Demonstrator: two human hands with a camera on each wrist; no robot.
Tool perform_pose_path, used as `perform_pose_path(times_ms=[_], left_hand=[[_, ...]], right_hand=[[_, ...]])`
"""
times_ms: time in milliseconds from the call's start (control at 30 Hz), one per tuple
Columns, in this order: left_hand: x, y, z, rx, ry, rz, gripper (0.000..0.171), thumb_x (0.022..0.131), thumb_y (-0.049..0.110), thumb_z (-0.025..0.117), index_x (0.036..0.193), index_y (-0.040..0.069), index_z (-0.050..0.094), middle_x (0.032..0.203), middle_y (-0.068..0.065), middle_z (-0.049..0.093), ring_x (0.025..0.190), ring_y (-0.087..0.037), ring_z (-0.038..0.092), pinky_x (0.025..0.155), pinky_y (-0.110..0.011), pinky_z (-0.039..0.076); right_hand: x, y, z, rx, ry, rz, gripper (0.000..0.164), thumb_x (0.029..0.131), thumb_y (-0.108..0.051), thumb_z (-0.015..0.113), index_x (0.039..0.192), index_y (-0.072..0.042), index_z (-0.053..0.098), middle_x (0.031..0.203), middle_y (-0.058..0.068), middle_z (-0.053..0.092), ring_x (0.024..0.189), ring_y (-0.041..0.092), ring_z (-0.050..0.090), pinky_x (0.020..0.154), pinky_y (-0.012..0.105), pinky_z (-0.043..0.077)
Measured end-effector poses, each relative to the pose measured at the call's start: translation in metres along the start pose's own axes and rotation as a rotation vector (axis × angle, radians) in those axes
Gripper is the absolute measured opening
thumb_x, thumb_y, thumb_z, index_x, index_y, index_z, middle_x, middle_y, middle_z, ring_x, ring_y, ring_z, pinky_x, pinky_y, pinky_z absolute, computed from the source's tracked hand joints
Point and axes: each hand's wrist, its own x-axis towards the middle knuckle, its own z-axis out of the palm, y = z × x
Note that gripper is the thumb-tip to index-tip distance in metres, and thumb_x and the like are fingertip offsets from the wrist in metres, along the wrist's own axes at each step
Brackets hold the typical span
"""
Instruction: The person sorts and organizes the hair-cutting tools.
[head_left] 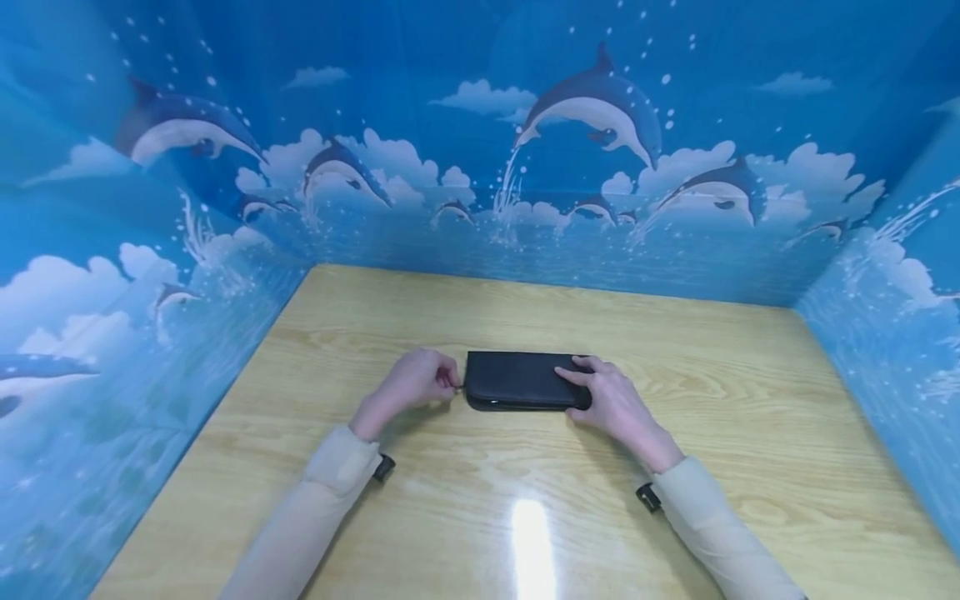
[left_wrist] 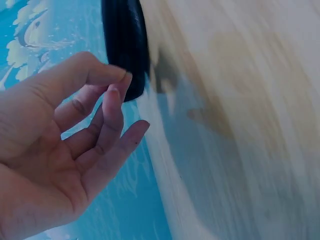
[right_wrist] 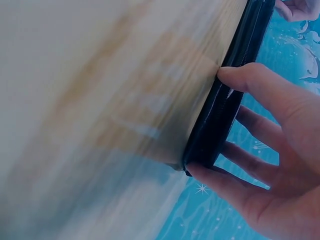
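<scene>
A long black zip wallet (head_left: 517, 379) lies flat on the table, its rounded edge and zipper side facing me. At its left end my left hand (head_left: 423, 377) pinches a small dark zipper pull between thumb and forefinger; in the left wrist view the fingertips (left_wrist: 122, 77) cover most of it. My right hand (head_left: 611, 400) grips the wallet's right end, thumb at the near edge and fingers spread over the top. The right wrist view shows the zipper side of the wallet (right_wrist: 220, 112) with the thumb pressed on it.
The wood-grain table (head_left: 450, 492) carries a bright light reflection near its front. Blue dolphin-print sheets (head_left: 465, 167) stand around the back and both sides. A small black device (head_left: 384, 467) sits at the left wrist, and another black device (head_left: 648, 497) at the right.
</scene>
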Motion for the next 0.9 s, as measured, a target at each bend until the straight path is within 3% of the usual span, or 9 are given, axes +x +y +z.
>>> perform_pose_path(times_ms=[200,433,600,700,900], left_hand=[[-0.003,0.005,0.001,0.002,0.008,0.042,0.014,0.073,0.003,0.081,0.077,0.014,0.074,0.074,0.006,0.071,0.065,-0.003,0.061,0.065,-0.021,0.053],[-0.005,0.012,0.005,-0.082,-0.027,0.000,0.013,0.073,0.001,0.080,0.079,0.011,0.075,0.075,0.005,0.071,0.065,-0.003,0.061,0.064,-0.018,0.054],[-0.005,0.020,0.008,-0.136,-0.058,0.011,0.014,0.075,-0.001,0.077,0.080,0.011,0.075,0.077,0.001,0.073,0.065,-0.004,0.062,0.062,-0.019,0.054],[-0.005,0.025,0.010,-0.165,-0.082,-0.005,0.014,0.076,-0.002,0.077,0.081,0.011,0.076,0.078,0.001,0.073,0.066,-0.005,0.063,0.063,-0.018,0.055],[-0.005,0.035,0.016,-0.154,-0.069,-0.070,0.014,0.078,0.000,0.080,0.080,0.013,0.076,0.074,0.006,0.070,0.066,-0.005,0.063,0.064,-0.018,0.054]], right_hand=[[0.001,0.000,0.001,0.005,0.007,-0.005,0.067,0.078,-0.019,0.087,0.140,-0.010,0.062,0.145,0.026,0.051,0.124,0.050,0.053,0.101,0.062,0.045],[0.001,-0.001,0.000,0.003,0.006,-0.001,0.068,0.078,-0.019,0.088,0.140,-0.010,0.062,0.145,0.026,0.051,0.124,0.050,0.053,0.101,0.063,0.045],[0.001,-0.001,-0.001,0.002,0.000,0.018,0.067,0.078,-0.018,0.087,0.140,-0.011,0.062,0.146,0.026,0.051,0.124,0.051,0.052,0.100,0.063,0.046],[0.001,-0.002,0.000,0.002,-0.003,0.013,0.067,0.078,-0.018,0.087,0.140,-0.011,0.062,0.145,0.026,0.051,0.124,0.051,0.052,0.099,0.063,0.046],[0.000,-0.001,0.000,0.000,-0.003,0.010,0.067,0.079,-0.018,0.087,0.140,-0.010,0.062,0.145,0.026,0.051,0.123,0.051,0.052,0.099,0.063,0.045]])
